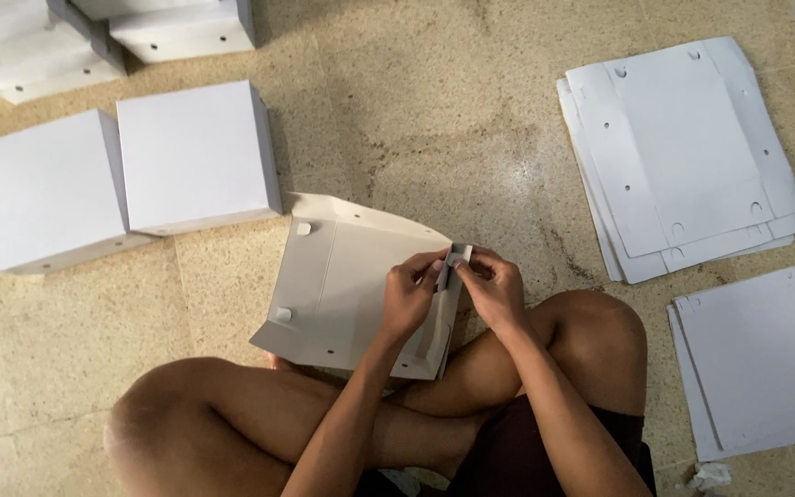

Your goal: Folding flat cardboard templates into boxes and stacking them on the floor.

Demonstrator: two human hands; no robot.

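A half-folded white cardboard box blank [338,281] rests on the floor against my crossed legs, its grey inner side up. My left hand [411,293] and my right hand [489,285] meet at its right side flap. Both pinch a small tab at the top of that upright flap. Two other tabs stick up along the blank's left side.
Two finished white boxes [121,175] sit on the floor to the left, more lie at the top left [94,37]. A stack of flat die-cut blanks [683,156] lies at the right, a second stack of plain white sheets [756,359] below it. The floor is speckled stone.
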